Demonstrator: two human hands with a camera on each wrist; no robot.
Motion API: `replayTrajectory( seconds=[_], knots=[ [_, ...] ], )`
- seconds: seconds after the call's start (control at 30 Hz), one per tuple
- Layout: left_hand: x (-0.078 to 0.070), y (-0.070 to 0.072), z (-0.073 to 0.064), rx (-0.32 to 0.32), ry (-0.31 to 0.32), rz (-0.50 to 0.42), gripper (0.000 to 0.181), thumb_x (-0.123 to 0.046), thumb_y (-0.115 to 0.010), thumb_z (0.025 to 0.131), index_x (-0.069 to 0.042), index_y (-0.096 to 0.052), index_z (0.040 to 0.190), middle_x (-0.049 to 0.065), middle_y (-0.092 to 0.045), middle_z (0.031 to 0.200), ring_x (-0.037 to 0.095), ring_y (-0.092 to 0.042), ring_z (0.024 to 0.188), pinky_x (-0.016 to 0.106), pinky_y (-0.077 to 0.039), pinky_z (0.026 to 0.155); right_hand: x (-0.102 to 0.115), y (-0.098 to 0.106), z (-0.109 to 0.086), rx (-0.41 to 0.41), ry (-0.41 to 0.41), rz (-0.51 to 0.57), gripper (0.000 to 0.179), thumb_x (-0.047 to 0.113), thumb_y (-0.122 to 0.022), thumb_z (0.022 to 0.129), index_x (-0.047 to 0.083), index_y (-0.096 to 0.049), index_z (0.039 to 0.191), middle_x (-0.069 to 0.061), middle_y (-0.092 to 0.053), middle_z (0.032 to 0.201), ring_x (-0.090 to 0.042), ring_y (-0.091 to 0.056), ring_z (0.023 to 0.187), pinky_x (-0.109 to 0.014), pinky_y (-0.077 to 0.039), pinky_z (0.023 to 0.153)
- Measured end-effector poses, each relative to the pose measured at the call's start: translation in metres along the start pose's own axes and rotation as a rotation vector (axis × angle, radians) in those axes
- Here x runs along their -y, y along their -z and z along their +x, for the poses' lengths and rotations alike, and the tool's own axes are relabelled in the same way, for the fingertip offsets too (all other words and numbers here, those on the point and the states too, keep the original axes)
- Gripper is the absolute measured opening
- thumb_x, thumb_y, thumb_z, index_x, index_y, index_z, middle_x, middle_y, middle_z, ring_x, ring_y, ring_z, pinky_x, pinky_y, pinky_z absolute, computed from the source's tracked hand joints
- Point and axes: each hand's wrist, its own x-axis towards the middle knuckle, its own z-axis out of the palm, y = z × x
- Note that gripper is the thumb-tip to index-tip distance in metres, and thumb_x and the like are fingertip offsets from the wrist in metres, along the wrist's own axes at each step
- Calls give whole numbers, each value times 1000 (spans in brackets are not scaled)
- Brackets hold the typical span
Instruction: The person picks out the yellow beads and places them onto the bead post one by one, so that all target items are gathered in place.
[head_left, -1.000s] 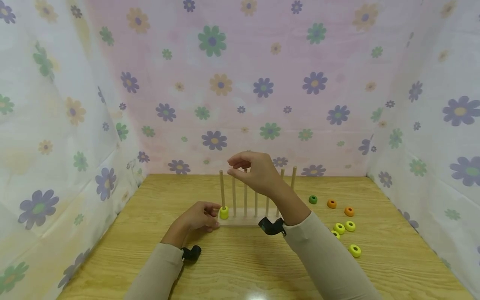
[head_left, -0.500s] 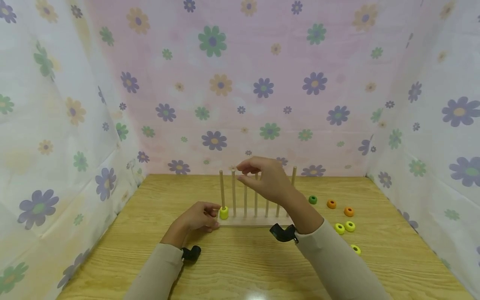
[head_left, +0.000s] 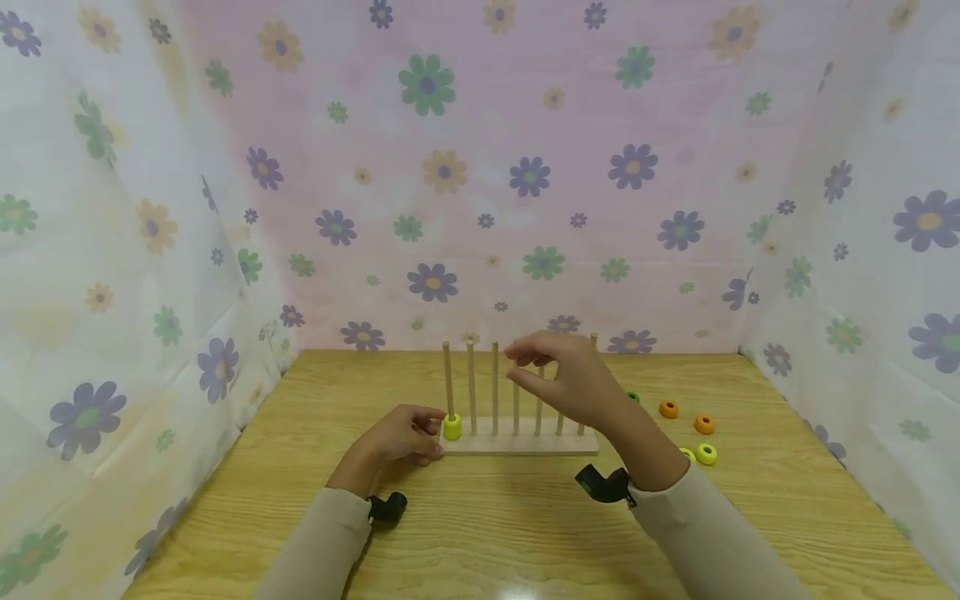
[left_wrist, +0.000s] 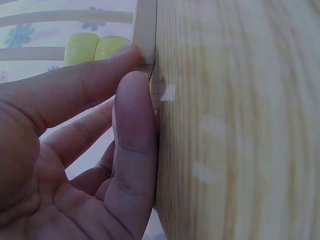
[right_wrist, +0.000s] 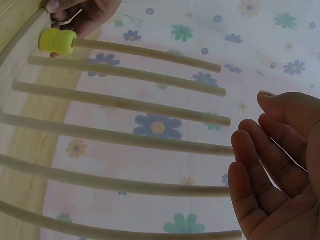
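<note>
A wooden peg rack with a row of upright dowels stands on the table. Two yellow beads sit stacked at the foot of its leftmost dowel, and the right wrist view also shows this yellow pair. My left hand grips the rack's left end, thumb at the front corner and index finger behind, close to the beads. Over the dowel tops hovers my right hand, fingers loosely bent with nothing between them. It hides some of the right-hand dowels in the head view.
Right of the rack lie loose beads: a partly hidden green bead, an orange bead, a second orange bead and a yellow bead. The right forearm covers part of that area. Flowered cloth encloses the wooden table.
My right hand has travelled rightward and slightly down along the dowel tops, uncovering the left dowels while its forearm hides more loose beads. My left hand stays at the rack's end.
</note>
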Motion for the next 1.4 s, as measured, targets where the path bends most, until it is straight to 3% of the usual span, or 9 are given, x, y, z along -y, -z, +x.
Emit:
replayTrajectory(
  seconds=[0.77, 1.0, 1.4],
  knots=[
    [0, 1, 1, 2, 4, 14, 67, 2, -81, 85, -7, -57, 148, 14, -54, 112, 22, -59, 85, 32, -62, 70, -28, 24, -51, -18, -46, -69, 25, 17, -81, 92, 19, -77, 117, 5, -76, 109, -7, -71, 91, -32, -62, 77],
    [2, 0, 2, 4, 8, 7, 67, 2, -81, 85, -8, -57, 148, 14, -54, 112, 22, -60, 85, 32, -62, 71, -39, 33, -66, 1, -106, -94, 25, 21, -79, 94, 20, -76, 119, 6, -74, 116, -12, -71, 96, -36, -62, 82],
    [1, 2, 2, 0, 7, -2, 67, 2, -80, 86, -7, -57, 148, 15, -54, 113, 22, -61, 84, 32, -62, 70, -57, 52, -87, 27, -201, -98, 25, 26, -79, 95, 25, -75, 120, 4, -74, 119, -9, -69, 99, -30, -61, 80]
  ],
)
